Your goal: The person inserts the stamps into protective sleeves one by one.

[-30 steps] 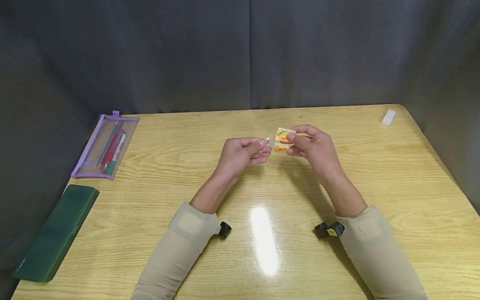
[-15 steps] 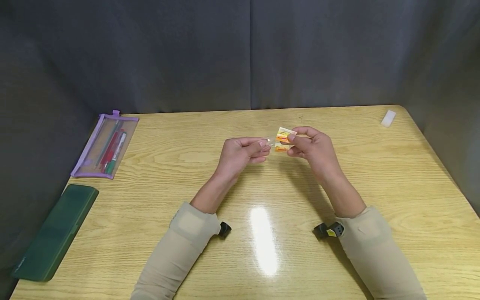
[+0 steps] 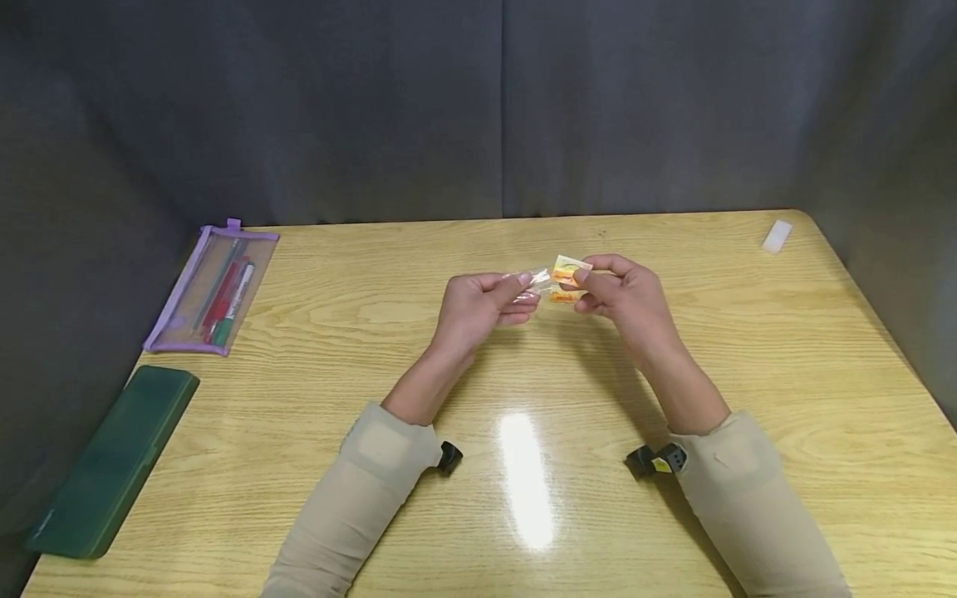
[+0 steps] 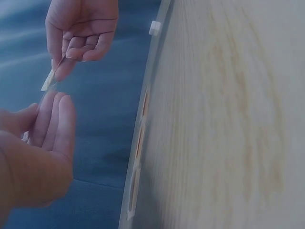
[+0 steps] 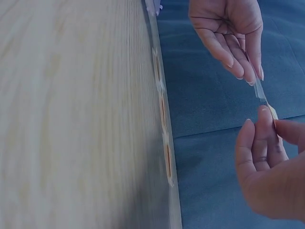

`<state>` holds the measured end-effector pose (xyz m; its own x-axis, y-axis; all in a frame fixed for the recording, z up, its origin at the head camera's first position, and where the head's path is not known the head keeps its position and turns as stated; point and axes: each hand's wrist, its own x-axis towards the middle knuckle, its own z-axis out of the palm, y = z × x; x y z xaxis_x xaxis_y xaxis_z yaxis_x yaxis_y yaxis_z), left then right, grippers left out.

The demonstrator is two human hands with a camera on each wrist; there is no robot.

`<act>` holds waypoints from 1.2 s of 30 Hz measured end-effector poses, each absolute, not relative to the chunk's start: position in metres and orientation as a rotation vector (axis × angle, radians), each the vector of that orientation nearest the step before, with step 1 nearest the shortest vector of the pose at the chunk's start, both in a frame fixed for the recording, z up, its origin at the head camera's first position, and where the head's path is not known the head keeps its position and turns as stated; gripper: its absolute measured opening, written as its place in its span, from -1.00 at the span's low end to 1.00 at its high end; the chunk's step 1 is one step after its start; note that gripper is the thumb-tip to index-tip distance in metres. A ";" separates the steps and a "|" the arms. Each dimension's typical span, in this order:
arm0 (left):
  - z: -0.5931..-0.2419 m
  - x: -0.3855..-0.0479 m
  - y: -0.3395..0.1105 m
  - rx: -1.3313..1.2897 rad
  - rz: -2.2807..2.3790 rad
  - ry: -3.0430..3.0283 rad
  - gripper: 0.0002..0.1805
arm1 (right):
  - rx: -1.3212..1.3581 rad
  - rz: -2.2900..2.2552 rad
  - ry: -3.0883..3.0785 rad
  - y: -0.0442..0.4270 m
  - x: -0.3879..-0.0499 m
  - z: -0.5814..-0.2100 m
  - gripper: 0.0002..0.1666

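Above the far middle of the table, my left hand [image 3: 478,303] pinches a crinkled piece of clear plastic [image 3: 540,280] between thumb and fingers. Facing it, my right hand [image 3: 628,295] pinches a small yellow and orange printed packet [image 3: 570,271] at its right side. The plastic runs up to the packet's left edge; whether the two are joined cannot be made out. In the left wrist view, the packet's pale edge [image 4: 48,80] bridges the narrow gap between the hands. From the right wrist, a clear strip [image 5: 259,89] shows below the left fingertips. My fingers hide part of the packet.
A purple-trimmed mesh zip pouch [image 3: 212,291] with several pens lies at the table's left side. Nearer stands a long dark green case [image 3: 115,461]. A small white block [image 3: 777,237] sits by the far right corner. Dark curtains [image 3: 336,108] hang behind the wooden table [image 3: 807,349].
More of the clear plastic shows, shiny, at my left fingertips. The packet has shifted slightly right in the head view. Both hands stay almost in place, and the table things have not moved.
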<state>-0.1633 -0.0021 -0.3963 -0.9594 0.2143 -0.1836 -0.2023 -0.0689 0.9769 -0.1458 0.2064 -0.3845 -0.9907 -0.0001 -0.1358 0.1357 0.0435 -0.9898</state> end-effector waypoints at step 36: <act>-0.395 -0.163 -0.004 0.025 2.125 1.962 -0.69 | 0.112 -2.123 2.129 0.204 -0.146 -0.387 -0.88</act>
